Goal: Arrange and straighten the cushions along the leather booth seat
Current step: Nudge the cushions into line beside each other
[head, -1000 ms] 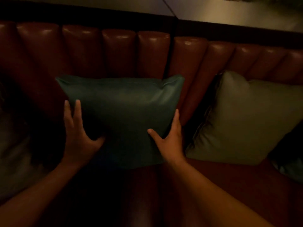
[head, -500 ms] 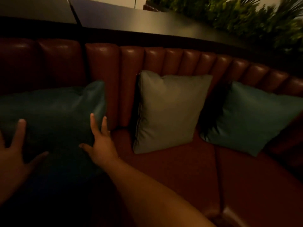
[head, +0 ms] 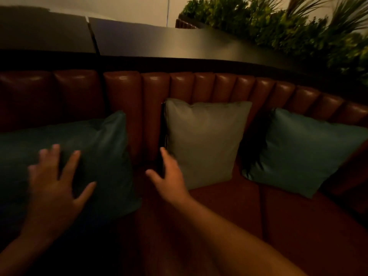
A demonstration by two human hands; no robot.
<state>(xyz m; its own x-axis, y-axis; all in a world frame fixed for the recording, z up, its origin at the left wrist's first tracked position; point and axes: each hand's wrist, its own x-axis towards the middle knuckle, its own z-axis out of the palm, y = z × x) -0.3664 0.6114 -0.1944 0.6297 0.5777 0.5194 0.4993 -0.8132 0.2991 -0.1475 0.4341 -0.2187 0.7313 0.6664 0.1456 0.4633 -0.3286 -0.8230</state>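
Brown leather seat [head: 229,206] under both spread, empty hands: left hand [head: 53,188] over dark cushion [head: 103,148], right hand [head: 169,176] beside grey cushion [head: 205,140]; plants [head: 288,26] beyond.

1. The grey cushion [head: 205,142] is square and plump, and stands upright in the middle of the booth seat [head: 225,208], leaning on the ribbed backrest [head: 199,86].
2. The dark teal cushion [head: 99,156] stands left of the grey one with a gap between them, also against the backrest, its top right corner poking up.
3. The lighter teal cushion [head: 302,152] sits right of the grey one, tilted so a lower corner points down at the seat, where the brown leather booth curves.
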